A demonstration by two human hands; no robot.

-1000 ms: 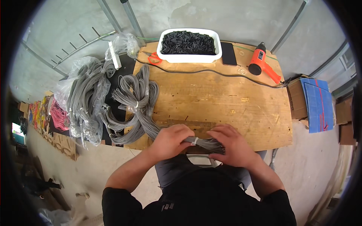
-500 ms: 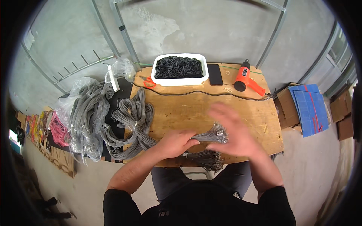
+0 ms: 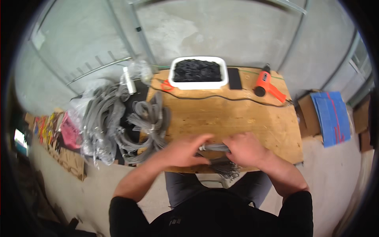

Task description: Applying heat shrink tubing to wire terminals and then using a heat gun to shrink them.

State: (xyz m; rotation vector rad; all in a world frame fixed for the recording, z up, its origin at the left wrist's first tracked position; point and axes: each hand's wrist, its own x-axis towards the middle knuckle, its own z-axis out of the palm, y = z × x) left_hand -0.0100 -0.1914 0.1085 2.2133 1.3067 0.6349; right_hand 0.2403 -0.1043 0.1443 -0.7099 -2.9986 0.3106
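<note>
A bundle of grey wires [image 3: 216, 147] lies between my hands over the front of the wooden table, with a pale tie near its left end. My right hand [image 3: 248, 150] is wrapped round the bundle's right end and hides the wire tips. At the tied end, my left hand [image 3: 185, 151] has thumb and fingers apart around the wires, not visibly squeezing them. Just below, a second wire bundle [image 3: 227, 168] with metallic tips rests at the table's front edge. Large looped coils of grey wire [image 3: 152, 122] lie beyond my left forearm.
Black short tubes [image 3: 197, 71] fill a white tub [image 3: 199, 85] at the back. Beside it are a black phone [image 3: 235, 79], an orange heat gun [image 3: 268, 87] and orange-handled scissors [image 3: 167, 85]. A black cord [image 3: 213, 97] crosses the table. Bagged wire [image 3: 102, 114] sits left; blue sheeting [image 3: 331, 118] right.
My right hand has come in from open and closed round the wire bundle's tip end. My left hand's fingers have spread from their grip. The whole view has shifted slightly.
</note>
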